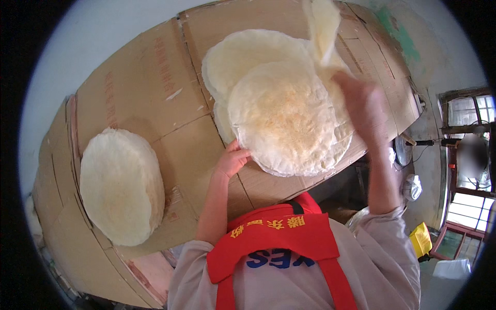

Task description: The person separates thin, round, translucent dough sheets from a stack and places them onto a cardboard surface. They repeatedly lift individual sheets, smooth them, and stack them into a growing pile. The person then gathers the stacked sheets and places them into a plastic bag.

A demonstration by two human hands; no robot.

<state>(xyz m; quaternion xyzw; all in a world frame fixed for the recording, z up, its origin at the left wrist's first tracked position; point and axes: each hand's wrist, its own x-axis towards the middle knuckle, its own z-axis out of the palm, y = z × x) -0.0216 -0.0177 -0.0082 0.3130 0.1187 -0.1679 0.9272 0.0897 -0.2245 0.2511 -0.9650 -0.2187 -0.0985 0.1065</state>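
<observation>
My left hand (pixel 231 159) pinches the near-left edge of a round, thin flatbread (pixel 286 116) with a browned middle. That flatbread lies on top of a loose pile, and wider, paler sheets (pixel 248 50) spread out from under it on the far side. My right hand (pixel 360 99) is blurred by motion over the pile's right side. Just beyond its fingers a narrow, folded-looking thin sheet (pixel 324 31) extends up to the picture's top edge. Blur hides whether the fingers grip it.
Flattened cardboard (pixel 155 89) covers the table. At left stands a tall stack of pale flatbreads (pixel 120 190). The table's near edge runs close to my red apron (pixel 275 236). On the right are a wall, a window (pixel 467 211) and a yellow object (pixel 420 239).
</observation>
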